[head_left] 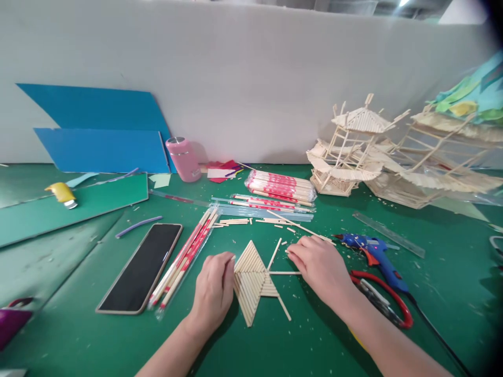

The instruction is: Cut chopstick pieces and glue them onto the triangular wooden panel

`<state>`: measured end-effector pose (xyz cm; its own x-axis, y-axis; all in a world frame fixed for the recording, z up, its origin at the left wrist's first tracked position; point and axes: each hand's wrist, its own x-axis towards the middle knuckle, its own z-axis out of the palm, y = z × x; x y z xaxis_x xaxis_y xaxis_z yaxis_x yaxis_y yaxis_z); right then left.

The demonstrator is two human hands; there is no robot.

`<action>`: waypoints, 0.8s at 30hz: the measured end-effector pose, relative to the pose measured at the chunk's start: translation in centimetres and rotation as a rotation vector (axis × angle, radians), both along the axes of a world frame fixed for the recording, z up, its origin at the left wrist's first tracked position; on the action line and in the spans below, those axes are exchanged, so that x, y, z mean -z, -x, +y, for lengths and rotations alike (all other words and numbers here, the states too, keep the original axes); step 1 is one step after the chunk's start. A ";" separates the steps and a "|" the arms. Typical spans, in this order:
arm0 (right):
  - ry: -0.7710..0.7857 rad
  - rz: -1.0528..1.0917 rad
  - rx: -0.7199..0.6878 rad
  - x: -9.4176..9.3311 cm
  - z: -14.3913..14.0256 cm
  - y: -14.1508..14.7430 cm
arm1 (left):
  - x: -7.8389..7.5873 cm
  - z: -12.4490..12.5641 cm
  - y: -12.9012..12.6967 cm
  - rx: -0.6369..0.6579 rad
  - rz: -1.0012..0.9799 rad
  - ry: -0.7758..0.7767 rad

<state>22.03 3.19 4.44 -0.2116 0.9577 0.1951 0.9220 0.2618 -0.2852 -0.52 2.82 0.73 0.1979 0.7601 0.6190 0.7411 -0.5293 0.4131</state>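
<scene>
A craft or model-making workbench is indicated by the green cutting mat (pixel 298 340) scattered with wood offcuts, a blue glue gun (pixel 373 254), packets of wooden sticks (pixel 281 186), coloured card sheets (pixel 100 131) and finished stick-built pavilion models (pixel 348 149) ranged against a plain partition.

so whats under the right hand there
The right hand rests on the green mat, fingertips at small stick pieces. Red-handled cutters lie beside its wrist. Anything beneath the palm is hidden.

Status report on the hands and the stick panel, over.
Left hand steadies the stick panel at its left edge. Right hand on loose sticks beside it. Glue gun and cutters lie right.
</scene>
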 end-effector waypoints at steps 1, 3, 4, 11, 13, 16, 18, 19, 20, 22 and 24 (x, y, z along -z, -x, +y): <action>0.007 -0.039 0.000 0.0 0.3 0.2 | -0.1 -0.1 -0.1 0.008 -0.012 0.006; 0.016 -0.089 0.000 -0.4 0.6 0.4 | -0.5 -0.3 -0.1 0.016 -0.042 0.021; 0.015 -0.099 0.001 -0.7 0.6 0.3 | -0.7 -0.4 -0.1 0.016 -0.062 0.030; -0.013 0.019 0.309 -2.2 -5.5 -6.5 | -3.2 -0.8 -0.3 0.001 -0.241 0.179; 0.045 0.025 0.365 -1.1 -8.1 -8.5 | -4.1 -0.7 -0.7 0.030 -0.329 0.305; 0.101 -0.035 0.323 1.4 -10.8 -9.7 | -5.4 -0.5 -1.6 0.125 -0.602 0.631; 0.119 -0.064 0.341 2.7 -11.5 -9.6 | -6.0 -0.4 -2.4 0.204 -0.763 0.820; 0.123 -0.075 0.367 3.2 -11.5 -9.5 | -6.2 -0.3 -2.7 0.244 -0.832 0.898; 0.126 -0.085 0.402 3.6 -11.4 -9.4 | -6.3 -0.3 -3.1 0.283 -0.899 0.968; 0.146 -0.096 0.472 4.0 -10.8 -9.5 | -6.5 -0.2 -3.6 0.368 -1.027 1.084; 0.190 -0.078 0.525 4.1 -10.3 -9.9 | -6.7 -0.1 -4.0 0.437 -1.122 1.165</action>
<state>31.95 -7.12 0.32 0.2956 0.9552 0.0116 0.9351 -0.2868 -0.2080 3.51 2.68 7.47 0.3843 0.8952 -0.2256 -0.2835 0.3470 0.8940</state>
